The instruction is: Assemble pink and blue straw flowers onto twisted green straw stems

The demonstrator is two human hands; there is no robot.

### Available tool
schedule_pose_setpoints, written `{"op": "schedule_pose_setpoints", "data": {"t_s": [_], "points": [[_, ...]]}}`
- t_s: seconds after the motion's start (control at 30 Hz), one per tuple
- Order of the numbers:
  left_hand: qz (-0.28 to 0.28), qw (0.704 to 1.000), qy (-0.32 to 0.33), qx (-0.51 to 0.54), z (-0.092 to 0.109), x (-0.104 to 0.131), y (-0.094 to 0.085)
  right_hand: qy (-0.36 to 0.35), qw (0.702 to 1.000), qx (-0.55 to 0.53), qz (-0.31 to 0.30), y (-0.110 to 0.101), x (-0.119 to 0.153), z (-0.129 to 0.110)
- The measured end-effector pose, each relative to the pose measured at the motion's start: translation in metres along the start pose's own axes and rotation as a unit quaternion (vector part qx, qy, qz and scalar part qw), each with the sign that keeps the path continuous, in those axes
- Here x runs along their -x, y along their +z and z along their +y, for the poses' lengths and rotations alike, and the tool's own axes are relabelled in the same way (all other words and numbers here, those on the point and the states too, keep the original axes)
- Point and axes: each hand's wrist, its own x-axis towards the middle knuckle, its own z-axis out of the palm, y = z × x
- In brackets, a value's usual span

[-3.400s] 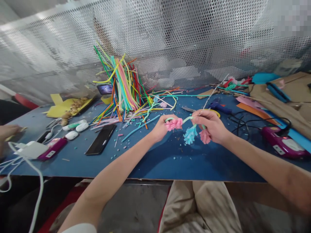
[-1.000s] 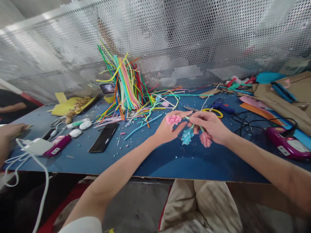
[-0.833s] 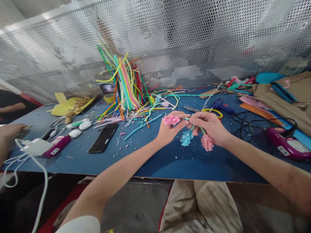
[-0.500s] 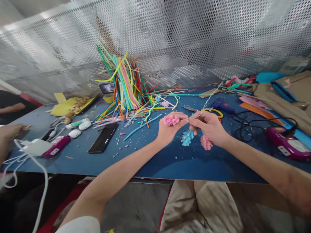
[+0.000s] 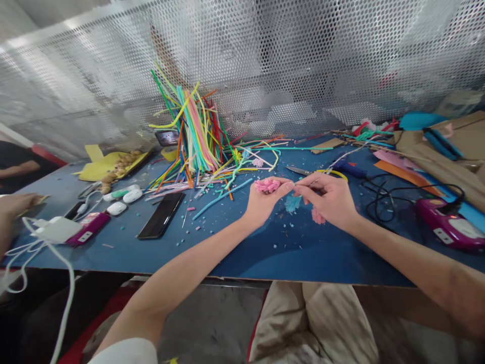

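Note:
My left hand (image 5: 262, 205) is closed around a pink pipe-cleaner flower (image 5: 268, 185), its fluffy petals showing above the fingers. Fingertip to fingertip with it, my right hand (image 5: 333, 198) pinches a thin silvery twisted wire (image 5: 346, 153) that slants up to the right. Below the fingers of the right hand hang a light blue fluffy flower (image 5: 292, 203) and a second pink flower (image 5: 318, 216), partly hidden by that hand. Their stems are covered by the fingers. Just beyond the hands lie scissors (image 5: 297, 171) with yellow handles.
A bundle of coloured pipe cleaners (image 5: 197, 131) stands at the back, with loose ones around it. A black phone (image 5: 161, 216) lies left. Purple power strips (image 5: 89, 228) (image 5: 449, 222) with cables sit at both sides. Another person's hand (image 5: 22, 205) rests far left.
The wire in my right hand has swung over to the right and lower. The blue flower and the lower pink flower have risen and are more hidden behind the hand.

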Motion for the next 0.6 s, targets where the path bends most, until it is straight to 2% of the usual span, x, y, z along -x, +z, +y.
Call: {"op": "schedule_pose_setpoints", "data": {"t_s": [0.13, 0.23, 0.43, 0.53, 0.6], "points": [[-0.015, 0.991, -0.076, 0.105, 0.000, -0.001, 0.004, -0.047, 0.997, 0.063, 0.018, -0.002, 0.002, -0.001], [-0.028, 0.981, -0.102, 0.160, -0.002, -0.002, 0.006, -0.067, 0.993, 0.092, 0.016, -0.004, 0.001, 0.002], [-0.007, 0.970, -0.135, 0.203, -0.004, -0.002, 0.008, -0.083, 0.987, 0.133, 0.018, -0.004, 0.000, 0.004], [0.007, 0.966, -0.145, 0.213, -0.003, 0.000, 0.010, -0.114, 0.976, 0.182, 0.038, -0.005, -0.001, 0.006], [0.004, 0.959, -0.174, 0.222, -0.001, 0.002, 0.011, -0.141, 0.968, 0.201, 0.055, -0.005, -0.001, 0.009]]}}
